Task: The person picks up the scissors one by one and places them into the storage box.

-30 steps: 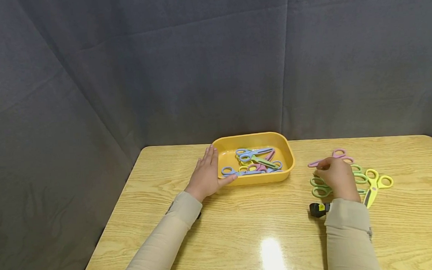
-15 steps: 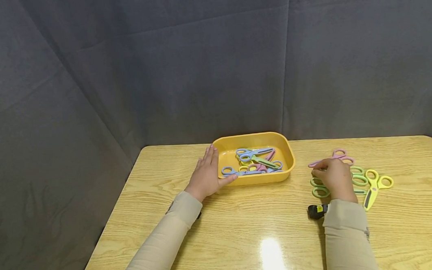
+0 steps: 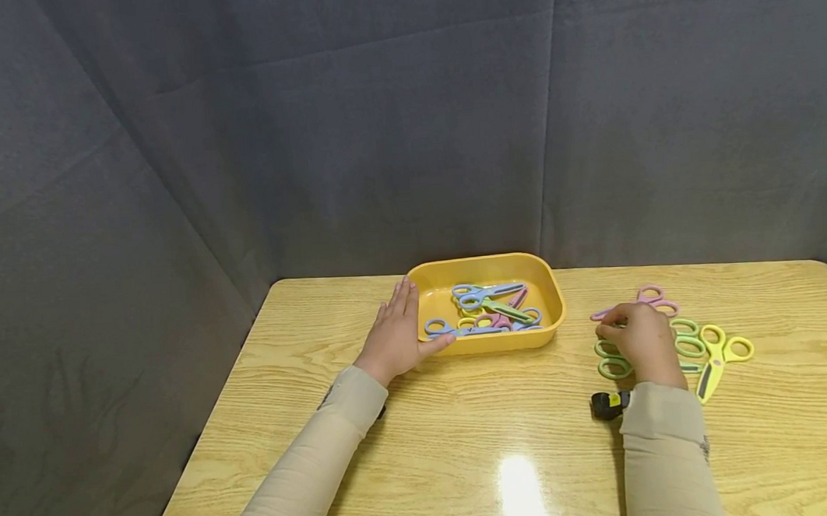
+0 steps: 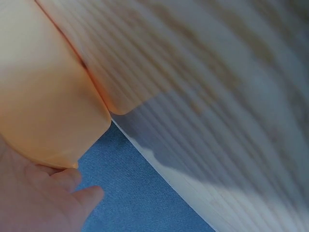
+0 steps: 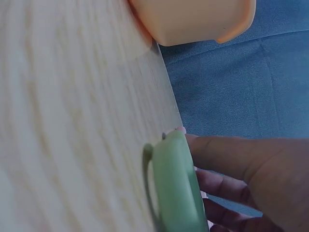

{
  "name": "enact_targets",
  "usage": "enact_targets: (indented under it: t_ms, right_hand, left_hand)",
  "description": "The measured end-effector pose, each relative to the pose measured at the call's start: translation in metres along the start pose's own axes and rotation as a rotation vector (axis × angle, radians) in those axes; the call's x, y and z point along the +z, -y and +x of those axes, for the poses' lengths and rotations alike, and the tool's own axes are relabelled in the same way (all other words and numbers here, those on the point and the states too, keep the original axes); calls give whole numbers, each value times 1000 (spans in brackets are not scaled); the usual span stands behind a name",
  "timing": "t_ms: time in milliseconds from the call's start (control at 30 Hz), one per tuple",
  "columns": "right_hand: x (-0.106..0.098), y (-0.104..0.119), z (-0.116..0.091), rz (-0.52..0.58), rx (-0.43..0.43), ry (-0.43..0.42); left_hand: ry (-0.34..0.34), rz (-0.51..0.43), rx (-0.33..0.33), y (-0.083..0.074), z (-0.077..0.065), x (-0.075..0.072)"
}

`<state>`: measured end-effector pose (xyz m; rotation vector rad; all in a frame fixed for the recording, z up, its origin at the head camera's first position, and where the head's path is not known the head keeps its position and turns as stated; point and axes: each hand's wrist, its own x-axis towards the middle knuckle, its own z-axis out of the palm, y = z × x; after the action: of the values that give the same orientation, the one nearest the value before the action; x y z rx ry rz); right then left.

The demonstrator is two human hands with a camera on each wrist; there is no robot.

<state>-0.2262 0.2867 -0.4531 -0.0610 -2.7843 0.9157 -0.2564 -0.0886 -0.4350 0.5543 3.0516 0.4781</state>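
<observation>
My left hand [image 3: 392,333] lies straight-fingered along the left end of a yellow plastic tray [image 3: 556,335], thumb over its front rim. Inside the tray are several scissors, among them blue scissors [image 3: 499,290] on top. At the right, my right hand [image 3: 646,343] curls over green scissors [image 3: 614,368] on the table, thumb and fingertips at one handle loop. Up close in the right wrist view, the fingers meet the end of the green handle [image 5: 176,186]. The blades are partly hidden under the hand.
Beside the right hand lie a second pair of green scissors [image 3: 689,346], yellow scissors [image 3: 719,355] and, behind, pink scissors [image 3: 657,296]. The wooden table [image 3: 451,443] ends at a dark grey curtain [image 3: 393,134] behind the tray.
My right hand has shifted slightly left, its fingertips now at the green scissors' upper loop; in the last half second it stays nearly still. My left hand keeps its place on the tray.
</observation>
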Motion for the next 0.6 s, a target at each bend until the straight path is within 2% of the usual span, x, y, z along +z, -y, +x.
enact_targets:
  t_ms: [233,600]
  right_hand:
    - [0,-3,0,31,6,-14]
    - [-3,-11,0,39,-61,16]
  left_hand:
    - [2,-10,1,0,1,1]
    - [10,-8,-4,-1,0,0]
